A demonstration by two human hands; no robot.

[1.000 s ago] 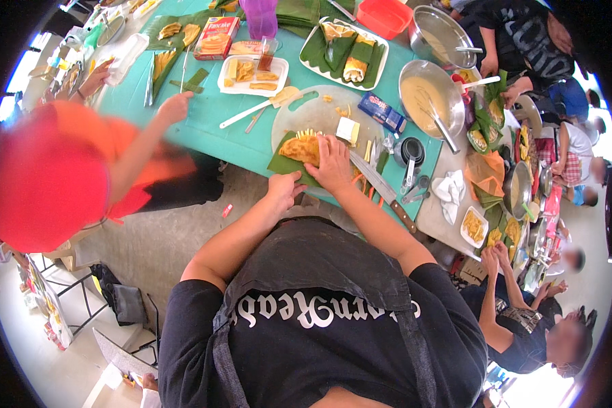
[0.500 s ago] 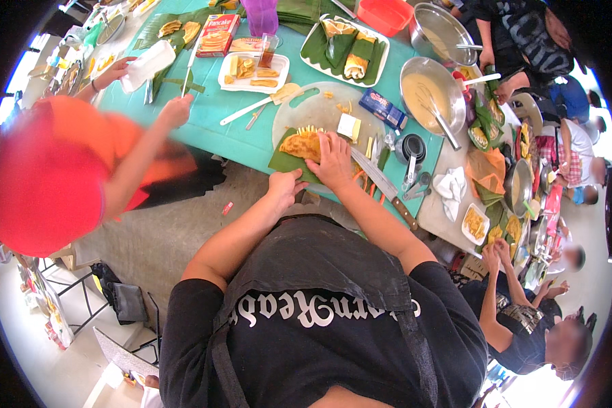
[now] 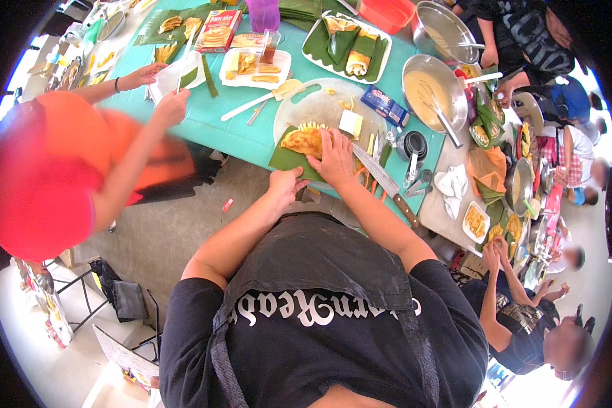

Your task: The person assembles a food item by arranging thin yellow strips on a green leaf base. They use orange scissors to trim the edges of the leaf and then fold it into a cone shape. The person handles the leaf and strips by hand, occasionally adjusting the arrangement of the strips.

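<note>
Two hands work at the center of the frame. The left hand (image 3: 285,187) pinches the green leaf (image 3: 287,158) edge, keeping it flat. The right hand (image 3: 334,158) presses open on the yellow pancake (image 3: 302,141), by the knife (image 3: 386,183), on the teal table (image 3: 217,129).

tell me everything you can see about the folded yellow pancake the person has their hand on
The folded pancake is golden yellow with browner patches, folded over into a rough half-round, and looks soft and thin. It lies flat on a green banana leaf at the near edge of the teal table, partly over a round white cutting board. The right hand rests on its right end, fingers spread. The left hand holds the leaf's near edge, not the pancake.
</note>
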